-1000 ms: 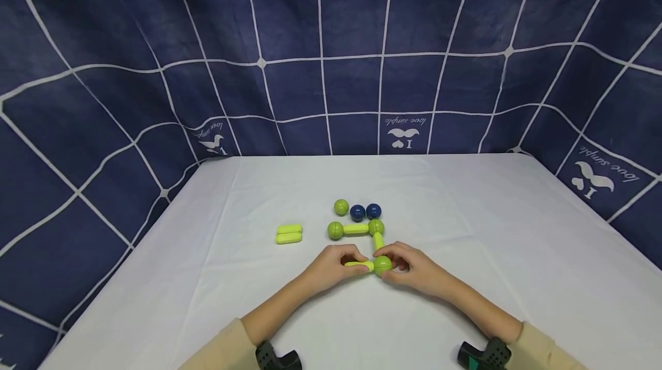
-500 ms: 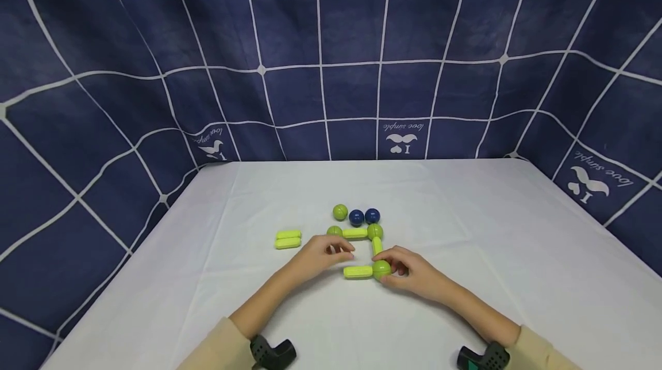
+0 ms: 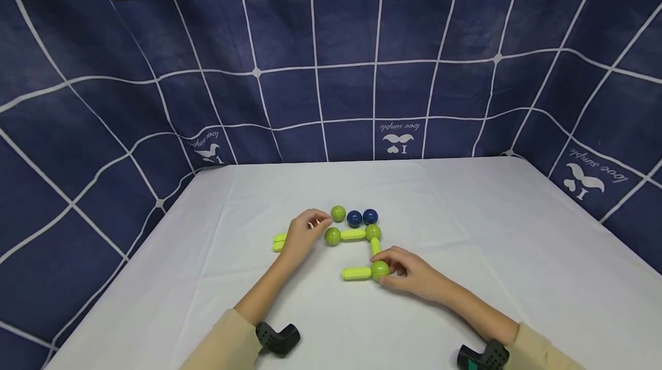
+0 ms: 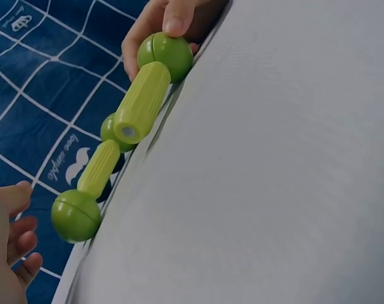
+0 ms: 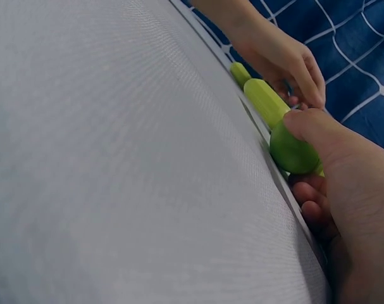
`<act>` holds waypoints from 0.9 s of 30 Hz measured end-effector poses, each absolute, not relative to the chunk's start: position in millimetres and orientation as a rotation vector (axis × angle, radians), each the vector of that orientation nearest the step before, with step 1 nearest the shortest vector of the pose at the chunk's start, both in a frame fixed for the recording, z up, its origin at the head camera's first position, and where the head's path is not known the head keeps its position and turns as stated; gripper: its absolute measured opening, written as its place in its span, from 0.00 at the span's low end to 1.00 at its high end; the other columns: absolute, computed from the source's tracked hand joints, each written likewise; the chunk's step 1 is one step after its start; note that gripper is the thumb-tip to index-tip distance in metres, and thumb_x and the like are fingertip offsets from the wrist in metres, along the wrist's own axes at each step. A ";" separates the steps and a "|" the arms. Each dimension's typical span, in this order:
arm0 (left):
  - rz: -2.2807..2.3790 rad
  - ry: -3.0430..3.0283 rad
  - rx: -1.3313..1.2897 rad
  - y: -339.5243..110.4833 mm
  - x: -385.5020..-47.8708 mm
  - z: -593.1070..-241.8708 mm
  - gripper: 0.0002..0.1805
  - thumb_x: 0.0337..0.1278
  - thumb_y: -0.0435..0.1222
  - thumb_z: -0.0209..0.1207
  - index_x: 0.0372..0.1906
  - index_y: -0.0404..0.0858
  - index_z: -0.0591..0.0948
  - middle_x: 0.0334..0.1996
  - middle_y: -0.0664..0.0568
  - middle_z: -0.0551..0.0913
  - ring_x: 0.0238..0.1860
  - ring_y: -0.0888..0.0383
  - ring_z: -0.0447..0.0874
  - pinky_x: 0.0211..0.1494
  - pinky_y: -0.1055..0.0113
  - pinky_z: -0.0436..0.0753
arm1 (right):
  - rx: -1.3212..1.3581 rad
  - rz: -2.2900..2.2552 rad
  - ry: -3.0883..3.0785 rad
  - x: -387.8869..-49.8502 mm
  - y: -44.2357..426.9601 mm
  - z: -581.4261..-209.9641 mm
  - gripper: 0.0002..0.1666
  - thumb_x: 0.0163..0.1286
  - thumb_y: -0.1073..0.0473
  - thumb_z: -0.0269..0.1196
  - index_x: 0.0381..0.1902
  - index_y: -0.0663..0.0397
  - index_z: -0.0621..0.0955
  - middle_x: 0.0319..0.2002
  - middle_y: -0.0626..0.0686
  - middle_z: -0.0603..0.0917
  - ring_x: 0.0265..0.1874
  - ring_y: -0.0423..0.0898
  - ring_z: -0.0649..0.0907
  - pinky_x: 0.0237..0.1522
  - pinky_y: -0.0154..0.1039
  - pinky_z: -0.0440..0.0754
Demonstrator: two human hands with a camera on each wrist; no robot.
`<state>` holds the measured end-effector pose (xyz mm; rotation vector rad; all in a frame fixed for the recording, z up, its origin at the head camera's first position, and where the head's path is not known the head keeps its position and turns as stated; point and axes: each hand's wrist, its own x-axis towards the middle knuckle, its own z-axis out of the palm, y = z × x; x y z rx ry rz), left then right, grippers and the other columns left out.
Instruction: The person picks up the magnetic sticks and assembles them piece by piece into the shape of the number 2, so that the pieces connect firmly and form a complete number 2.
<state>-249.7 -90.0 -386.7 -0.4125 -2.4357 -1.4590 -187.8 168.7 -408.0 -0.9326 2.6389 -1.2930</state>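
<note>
My right hand [image 3: 411, 271] pinches the near green ball [image 3: 380, 270] of a joined piece. In the right wrist view, the thumb and fingers hold that green ball [image 5: 293, 149]. From it a yellow-green rod [image 3: 357, 273] points left, and another rod [image 3: 375, 245] runs up to a corner ball [image 3: 373, 232]. A far rod [image 3: 353, 234] ends in a left ball [image 3: 333, 236]. My left hand [image 3: 302, 235] holds nothing, its relaxed fingers just left of a loose green ball [image 3: 338, 213]. In the left wrist view the left hand [image 4: 11, 240] is apart from the end ball [image 4: 76, 216].
Two dark blue balls [image 3: 354, 219] lie behind the far rod, right of the loose green ball. Two loose rods [image 3: 278, 242] lie at the left, partly hidden by my left hand. A blue grid-patterned curtain [image 3: 346, 94] stands behind the white table [image 3: 445, 203].
My left hand has let go of the near rod and moved back and left, towards the loose green ball. My right hand keeps its hold on the near ball.
</note>
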 end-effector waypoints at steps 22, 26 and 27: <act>-1.690 -2.497 -0.183 -71.3 -288.5 -402.5 0.17 0.52 0.36 0.61 0.46 0.35 0.74 0.46 0.44 0.79 0.50 0.51 0.76 0.56 0.61 0.74 | -0.904 -1.279 2.613 -188.1 167.3 -405.3 0.22 0.60 0.49 0.62 0.52 0.46 0.75 0.39 0.46 0.75 0.32 0.35 0.71 0.34 0.28 0.72; -1.691 -2.478 -0.151 -68.8 -287.9 -402.7 0.18 0.51 0.35 0.61 0.47 0.35 0.71 0.47 0.43 0.78 0.50 0.51 0.75 0.56 0.60 0.73 | -0.908 -1.279 2.618 -188.3 167.8 -406.5 0.23 0.60 0.49 0.62 0.52 0.47 0.75 0.38 0.46 0.75 0.31 0.35 0.71 0.34 0.28 0.72; -1.693 -2.469 -0.153 -68.4 -287.8 -403.0 0.19 0.51 0.34 0.61 0.47 0.35 0.71 0.47 0.42 0.78 0.50 0.51 0.75 0.56 0.60 0.73 | -0.899 -1.276 2.623 -188.1 168.0 -406.8 0.23 0.60 0.49 0.62 0.52 0.46 0.74 0.38 0.45 0.74 0.31 0.35 0.71 0.34 0.28 0.72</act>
